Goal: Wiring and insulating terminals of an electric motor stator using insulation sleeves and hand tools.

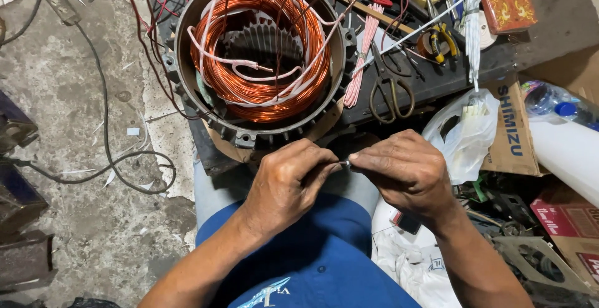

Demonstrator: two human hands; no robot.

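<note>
Nearest, left hand [284,183] and right hand [405,171] meet fingertip to fingertip, pinching a small wire end [345,165] between them, probably stripping or twisting it. Beyond: scissors [390,89], then stator [262,52] with copper windings. Joining needs steady grip.

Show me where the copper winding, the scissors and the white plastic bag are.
copper winding [249,99]: head view, lower part of the coil.
scissors [392,96]: head view, between the two handle loops.
white plastic bag [465,136]: head view, middle of the bag.

Head view, steeply down, close.
</note>
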